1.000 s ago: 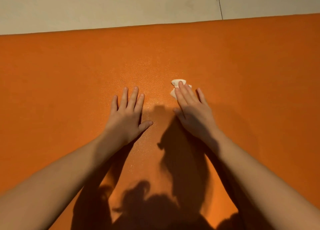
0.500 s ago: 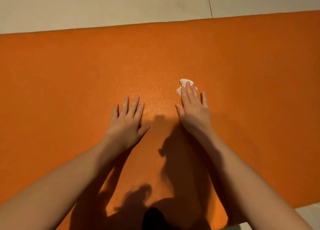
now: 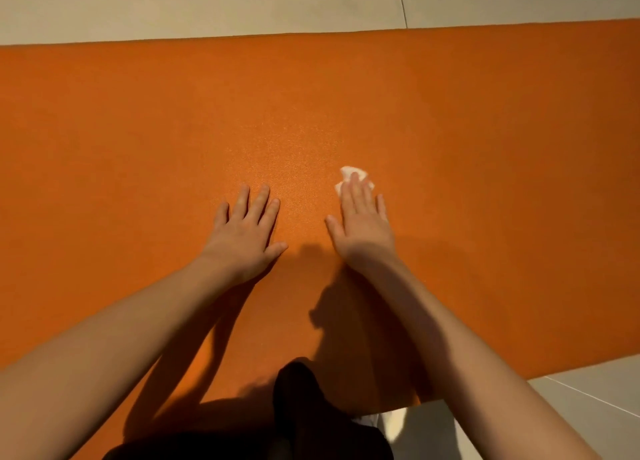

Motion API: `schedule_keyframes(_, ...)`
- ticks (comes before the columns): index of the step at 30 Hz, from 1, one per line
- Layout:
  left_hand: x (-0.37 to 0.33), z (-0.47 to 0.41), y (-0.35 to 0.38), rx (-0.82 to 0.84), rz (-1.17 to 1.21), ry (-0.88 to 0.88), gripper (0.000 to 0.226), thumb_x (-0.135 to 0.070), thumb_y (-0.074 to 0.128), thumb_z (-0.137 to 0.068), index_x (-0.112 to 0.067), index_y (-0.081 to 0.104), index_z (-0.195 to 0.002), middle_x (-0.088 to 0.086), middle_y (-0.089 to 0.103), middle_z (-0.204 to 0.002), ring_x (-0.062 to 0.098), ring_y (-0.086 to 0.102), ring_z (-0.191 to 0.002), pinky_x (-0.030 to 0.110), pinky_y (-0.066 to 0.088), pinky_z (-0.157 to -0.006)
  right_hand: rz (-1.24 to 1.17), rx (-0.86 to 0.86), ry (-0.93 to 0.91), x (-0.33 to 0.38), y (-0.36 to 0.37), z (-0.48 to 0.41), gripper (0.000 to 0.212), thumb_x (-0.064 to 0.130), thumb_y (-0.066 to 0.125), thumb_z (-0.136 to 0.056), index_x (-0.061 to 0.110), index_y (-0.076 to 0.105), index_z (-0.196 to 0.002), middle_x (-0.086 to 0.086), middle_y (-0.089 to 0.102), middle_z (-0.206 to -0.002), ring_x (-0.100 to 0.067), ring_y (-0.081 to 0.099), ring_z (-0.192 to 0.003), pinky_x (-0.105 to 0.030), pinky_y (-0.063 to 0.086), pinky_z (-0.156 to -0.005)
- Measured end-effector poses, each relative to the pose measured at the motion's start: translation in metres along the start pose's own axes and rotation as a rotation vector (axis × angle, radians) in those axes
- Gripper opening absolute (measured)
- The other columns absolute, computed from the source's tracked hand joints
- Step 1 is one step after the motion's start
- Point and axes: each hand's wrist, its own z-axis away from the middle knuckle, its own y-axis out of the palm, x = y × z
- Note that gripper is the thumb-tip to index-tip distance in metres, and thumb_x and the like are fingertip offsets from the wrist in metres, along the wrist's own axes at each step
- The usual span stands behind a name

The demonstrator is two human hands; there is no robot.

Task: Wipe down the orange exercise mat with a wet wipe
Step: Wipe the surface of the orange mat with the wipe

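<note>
right hand (image 3: 363, 224): flat, fingers straight, pressing white wet wipe (image 3: 353, 176) under fingertips | left hand (image 3: 244, 232): flat, fingers spread on orange exercise mat (image 3: 138, 140) | mat lies on tiled floor (image 3: 207, 5)

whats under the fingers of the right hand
A white wet wipe lies under the straight fingers of the right hand, pressed onto the orange mat. Only its crumpled far edge shows past the fingertips; the rest is covered.

Support: tiled floor (image 3: 207, 5) carrying orange exercise mat (image 3: 138, 130).
Mat is lying flat across the view; pale floor is showing beyond its far edge and at near right.
</note>
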Motion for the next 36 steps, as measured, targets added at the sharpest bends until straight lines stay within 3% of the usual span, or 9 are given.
schedule_keyframes(4, -0.004, 0.005, 0.000, 0.013, 0.021, 0.000, 0.083, -0.064, 0.024, -0.097, -0.018, -0.012, -0.155, 0.004, -0.023, -0.161, 0.029, -0.020, -0.148, 0.050, 0.002, -0.121, 0.126, 0.062, -0.309, -0.007, 0.005, 0.020, 0.074, 0.054, 0.012, -0.094, 0.014, 0.009, -0.156, -0.001, -0.002, -0.164, -0.018, -0.001, -0.151, -0.035, -0.014, -0.116)
schedule_keyframes(9, -0.014, 0.017, 0.004, 0.035, 0.066, 0.024, 0.087, -0.066, 0.026, -0.096, -0.016, -0.012, -0.155, 0.004, -0.023, -0.161, 0.028, -0.022, -0.148, 0.048, -0.001, -0.121, 0.058, 0.007, 0.076, -0.025, -0.006, 0.010, 0.062, 0.041, 0.024, -0.105, 0.015, 0.000, -0.156, -0.002, -0.010, -0.163, -0.017, -0.010, -0.150, -0.038, -0.012, -0.118)
schedule_keyframes(11, -0.019, 0.022, 0.008, 0.019, 0.073, 0.023, 0.084, -0.064, 0.025, -0.097, -0.015, -0.011, -0.155, 0.004, -0.023, -0.161, 0.028, -0.022, -0.148, 0.048, -0.002, -0.121, 0.003, 0.024, 0.045, -0.004, 0.000, 0.020, 0.065, 0.042, 0.027, -0.104, 0.013, 0.000, -0.156, -0.004, -0.011, -0.163, -0.019, -0.012, -0.150, -0.037, -0.012, -0.118)
schedule_keyframes(15, -0.024, 0.027, 0.013, -0.011, 0.092, 0.019, 0.077, -0.057, 0.023, -0.100, -0.014, -0.008, -0.156, 0.004, -0.019, -0.162, 0.028, -0.018, -0.149, 0.047, -0.002, -0.121, 0.093, 0.131, -0.210, -0.003, 0.001, 0.042, 0.063, 0.043, 0.026, -0.104, 0.019, -0.001, -0.156, 0.003, -0.012, -0.163, -0.012, -0.012, -0.149, -0.037, -0.013, -0.119)
schedule_keyframes(21, -0.026, 0.035, 0.019, -0.001, 0.115, 0.040, 0.075, -0.057, 0.021, -0.101, -0.016, -0.009, -0.156, 0.002, -0.020, -0.162, 0.025, -0.019, -0.149, 0.047, -0.003, -0.121, -0.005, 0.067, 0.089, -0.017, -0.004, 0.032, 0.060, 0.041, 0.020, -0.105, 0.017, 0.000, -0.156, 0.001, -0.012, -0.163, -0.015, -0.013, -0.150, -0.039, -0.012, -0.119)
schedule_keyframes(24, -0.026, 0.037, 0.019, -0.003, 0.125, 0.033, 0.076, -0.058, 0.022, -0.100, -0.017, -0.009, -0.156, 0.001, -0.019, -0.162, 0.024, -0.019, -0.149, 0.047, -0.004, -0.121, -0.086, 0.107, -0.033, 0.006, 0.006, 0.056, 0.063, 0.043, 0.028, -0.104, 0.018, 0.003, -0.157, 0.004, -0.010, -0.163, -0.012, -0.013, -0.149, -0.037, -0.012, -0.119)
schedule_keyframes(27, -0.027, 0.037, 0.017, 0.006, 0.135, 0.024, 0.075, -0.057, 0.023, -0.101, -0.017, -0.009, -0.156, 0.001, -0.020, -0.162, 0.024, -0.019, -0.149, 0.047, -0.003, -0.121, 0.002, 0.146, -0.164, -0.003, 0.005, 0.070, 0.062, 0.045, 0.027, -0.104, 0.021, 0.004, -0.157, 0.007, -0.009, -0.162, -0.010, -0.011, -0.149, -0.038, -0.012, -0.120)
schedule_keyframes(33, -0.029, 0.039, 0.020, 0.003, 0.150, 0.021, 0.072, -0.055, 0.020, -0.102, -0.017, -0.007, -0.156, 0.002, -0.018, -0.163, 0.024, -0.018, -0.149, 0.048, -0.002, -0.121, -0.028, 0.108, 0.117, -0.023, -0.004, 0.060, 0.062, 0.045, 0.018, -0.105, 0.018, -0.001, -0.157, 0.001, -0.012, -0.163, -0.012, -0.013, -0.149, -0.038, -0.015, -0.118)
schedule_keyframes(36, -0.030, 0.039, 0.019, -0.004, 0.139, 0.013, 0.072, -0.055, 0.020, -0.102, -0.016, -0.006, -0.156, 0.002, -0.017, -0.163, 0.024, -0.016, -0.150, 0.048, -0.001, -0.121, -0.089, 0.136, 0.001, -0.001, 0.002, 0.085, 0.066, 0.048, 0.025, -0.104, 0.018, 0.000, -0.157, 0.003, -0.013, -0.162, -0.012, -0.014, -0.149, -0.038, -0.014, -0.120)
